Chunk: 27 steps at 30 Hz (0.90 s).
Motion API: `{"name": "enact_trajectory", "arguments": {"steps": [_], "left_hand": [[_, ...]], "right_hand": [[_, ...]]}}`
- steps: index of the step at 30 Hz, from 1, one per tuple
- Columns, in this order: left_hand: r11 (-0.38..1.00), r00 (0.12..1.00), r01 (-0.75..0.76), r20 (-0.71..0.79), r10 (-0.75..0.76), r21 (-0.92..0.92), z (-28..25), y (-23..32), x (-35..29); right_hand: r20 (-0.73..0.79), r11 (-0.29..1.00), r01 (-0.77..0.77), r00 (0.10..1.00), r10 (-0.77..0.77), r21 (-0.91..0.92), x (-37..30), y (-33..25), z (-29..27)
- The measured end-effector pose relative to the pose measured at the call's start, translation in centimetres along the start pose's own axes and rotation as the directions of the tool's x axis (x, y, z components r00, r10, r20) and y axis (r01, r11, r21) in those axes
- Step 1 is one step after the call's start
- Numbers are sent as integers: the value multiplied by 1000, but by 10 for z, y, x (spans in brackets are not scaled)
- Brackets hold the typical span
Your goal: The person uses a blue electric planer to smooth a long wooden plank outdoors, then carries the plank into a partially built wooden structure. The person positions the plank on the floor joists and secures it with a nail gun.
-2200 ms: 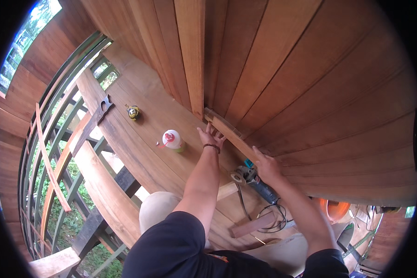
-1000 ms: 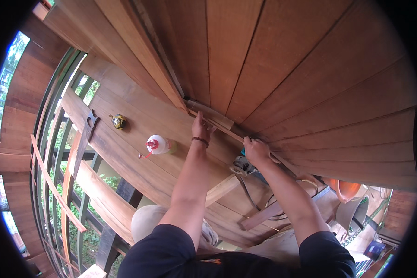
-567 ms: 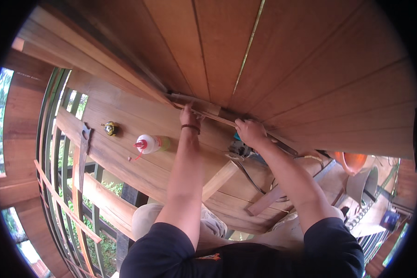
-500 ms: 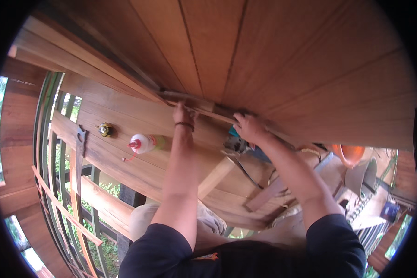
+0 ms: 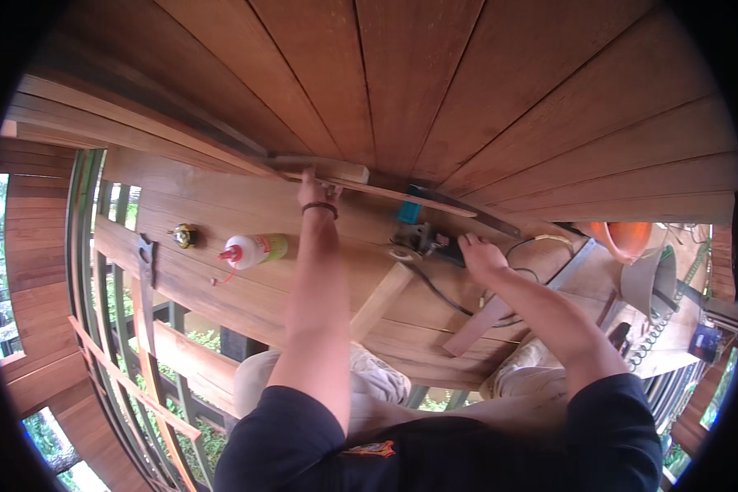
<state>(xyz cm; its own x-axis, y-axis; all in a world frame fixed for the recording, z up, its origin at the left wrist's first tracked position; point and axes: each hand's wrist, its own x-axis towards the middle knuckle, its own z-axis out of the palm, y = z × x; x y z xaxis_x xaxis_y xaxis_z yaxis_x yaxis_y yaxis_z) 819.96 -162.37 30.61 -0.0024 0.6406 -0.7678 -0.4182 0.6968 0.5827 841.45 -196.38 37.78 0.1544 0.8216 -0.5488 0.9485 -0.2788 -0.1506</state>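
Observation:
My left hand is closed around a thin wooden strip, which runs along the foot of the plank wall and reaches out to the right. A short wood block sits against the wall just beyond that hand. My right hand is at the rear end of an angle grinder lying on the planks, its fingers curled over the dark body. The grinder's disc points left, and its cord trails toward me. Behind the grinder is a teal object whose kind I cannot make out.
A white glue bottle with a red cap lies left of my arm, near a tape measure. A handsaw rests over the bench edge. Wood offcuts lie near my knees. An orange bowl-shaped object stands right.
My right hand has let go of the wooden strip and moved down and right to the angle grinder. My left hand stays on the strip. The view has shifted slightly.

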Motion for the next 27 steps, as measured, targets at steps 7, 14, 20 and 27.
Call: {"name": "enact_trajectory", "arguments": {"steps": [7,14,20,27], "left_hand": [[991,990,-67,117,81,-116,1,0,-3],[993,969,-7,246,36,-118,-5,5,0],[995,969,45,246,-22,-89,-9,8,-2],[995,977,25,214,-3,-100,-10,9,3]], "right_hand": [[310,1000,-17,951,20,-12,-26,-13,-49],[-575,991,56,810,-115,-119,44,-31,-61],[-364,992,125,924,-119,-6,60,-33,-9],[-531,982,181,828,-180,-51,60,-35,-9]]}}
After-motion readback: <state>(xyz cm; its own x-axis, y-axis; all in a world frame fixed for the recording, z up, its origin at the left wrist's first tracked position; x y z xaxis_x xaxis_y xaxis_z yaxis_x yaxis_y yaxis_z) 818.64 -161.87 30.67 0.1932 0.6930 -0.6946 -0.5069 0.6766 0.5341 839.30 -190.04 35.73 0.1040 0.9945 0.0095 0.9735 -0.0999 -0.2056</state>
